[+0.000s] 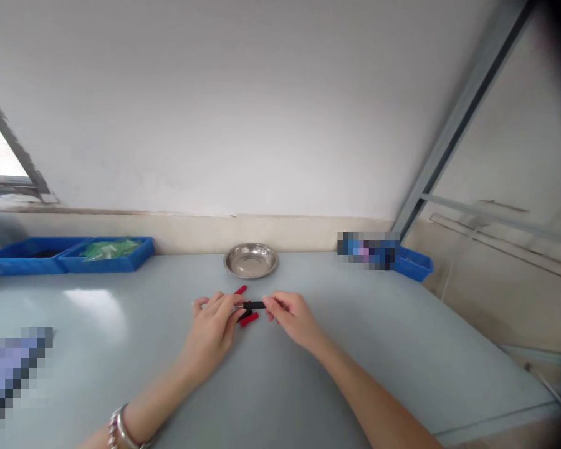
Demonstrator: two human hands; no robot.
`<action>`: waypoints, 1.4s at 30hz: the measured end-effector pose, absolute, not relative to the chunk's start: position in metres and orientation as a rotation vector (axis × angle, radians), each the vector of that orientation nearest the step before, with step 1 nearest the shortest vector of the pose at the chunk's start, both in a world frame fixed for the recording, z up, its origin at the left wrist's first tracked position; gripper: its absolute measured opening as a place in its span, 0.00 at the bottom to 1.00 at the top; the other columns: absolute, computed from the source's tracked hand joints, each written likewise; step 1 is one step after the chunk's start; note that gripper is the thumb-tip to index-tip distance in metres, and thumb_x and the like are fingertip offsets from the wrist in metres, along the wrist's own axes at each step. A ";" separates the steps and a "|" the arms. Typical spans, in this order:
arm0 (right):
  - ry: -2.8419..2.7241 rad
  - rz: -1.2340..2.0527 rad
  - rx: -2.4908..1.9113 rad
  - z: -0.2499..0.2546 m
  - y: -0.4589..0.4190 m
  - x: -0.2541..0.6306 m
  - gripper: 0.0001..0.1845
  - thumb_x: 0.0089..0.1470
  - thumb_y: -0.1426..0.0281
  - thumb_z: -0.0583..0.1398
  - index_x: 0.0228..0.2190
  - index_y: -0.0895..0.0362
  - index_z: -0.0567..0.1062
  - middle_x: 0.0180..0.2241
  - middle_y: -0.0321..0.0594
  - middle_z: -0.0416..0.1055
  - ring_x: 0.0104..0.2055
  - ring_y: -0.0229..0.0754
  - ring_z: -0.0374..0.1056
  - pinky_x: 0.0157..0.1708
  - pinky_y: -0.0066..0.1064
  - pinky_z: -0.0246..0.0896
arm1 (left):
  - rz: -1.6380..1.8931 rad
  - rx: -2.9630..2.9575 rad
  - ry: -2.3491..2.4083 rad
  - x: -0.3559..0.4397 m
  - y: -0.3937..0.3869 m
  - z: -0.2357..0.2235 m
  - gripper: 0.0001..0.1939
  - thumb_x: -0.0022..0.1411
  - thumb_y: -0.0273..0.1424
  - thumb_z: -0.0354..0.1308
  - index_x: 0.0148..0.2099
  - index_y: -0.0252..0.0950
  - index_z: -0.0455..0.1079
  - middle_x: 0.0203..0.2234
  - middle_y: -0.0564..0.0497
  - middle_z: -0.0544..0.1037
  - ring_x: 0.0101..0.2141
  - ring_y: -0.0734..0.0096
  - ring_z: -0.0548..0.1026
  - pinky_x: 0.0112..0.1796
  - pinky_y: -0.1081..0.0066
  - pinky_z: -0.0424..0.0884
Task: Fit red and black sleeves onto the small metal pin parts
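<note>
A short black piece (254,305) is held between the two hands just above the table (121,324), near its middle and a little in front of the steel bowl (251,259). Its long axis runs left to right, roughly level, one end toward each hand. The left hand (214,329) pinches its left end with fingers curled in, thumb and forefinger closed on it. The right hand (290,317) meets the right end with its fingertips, the other fingers loosely bent; it too grips the piece. Two small red pieces lie close by: one (249,320) on the table just under the black one, angled up to the right, another (240,290) just behind the left hand's fingers. A beaded bracelet (120,429) sits on the left wrist. Blue bins (70,255) stand along the far left edge, one holding green material (107,249). No writing can be read anywhere.
</note>
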State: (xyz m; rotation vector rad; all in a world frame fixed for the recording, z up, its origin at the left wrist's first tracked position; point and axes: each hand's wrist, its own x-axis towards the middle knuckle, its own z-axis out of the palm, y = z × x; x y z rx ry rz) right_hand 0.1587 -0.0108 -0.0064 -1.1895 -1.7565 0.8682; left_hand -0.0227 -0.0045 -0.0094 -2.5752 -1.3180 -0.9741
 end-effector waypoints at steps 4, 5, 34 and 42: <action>-1.766 0.907 -1.150 -0.003 -0.014 0.158 0.18 0.52 0.59 0.50 0.20 0.58 0.64 0.18 0.30 0.53 0.21 0.31 0.51 0.21 0.23 0.46 | -0.975 -2.556 -1.347 -0.023 -0.004 -0.009 0.09 0.62 0.31 0.42 0.39 0.38 0.63 0.29 0.52 0.74 0.30 0.70 0.69 0.37 0.66 0.54; -1.764 0.913 -1.139 -0.003 -0.014 0.158 0.17 0.52 0.59 0.51 0.21 0.58 0.64 0.18 0.30 0.54 0.21 0.31 0.50 0.21 0.23 0.46 | -0.975 -2.556 -1.353 -0.024 -0.004 -0.009 0.08 0.62 0.31 0.42 0.38 0.38 0.63 0.28 0.53 0.74 0.30 0.71 0.69 0.37 0.66 0.54; -1.705 0.951 -1.071 -0.004 -0.014 0.159 0.14 0.52 0.59 0.51 0.27 0.57 0.64 0.20 0.30 0.58 0.21 0.31 0.52 0.22 0.23 0.49 | -1.015 -2.569 -1.322 -0.023 -0.005 -0.007 0.07 0.62 0.30 0.43 0.37 0.38 0.62 0.28 0.53 0.73 0.30 0.70 0.70 0.36 0.66 0.54; -1.783 0.795 -1.086 -0.003 -0.012 0.158 0.18 0.53 0.60 0.49 0.19 0.58 0.63 0.18 0.31 0.54 0.22 0.32 0.50 0.23 0.24 0.47 | -0.989 -2.570 -1.333 -0.024 -0.004 -0.009 0.08 0.62 0.31 0.42 0.38 0.38 0.62 0.28 0.53 0.73 0.30 0.70 0.69 0.36 0.67 0.55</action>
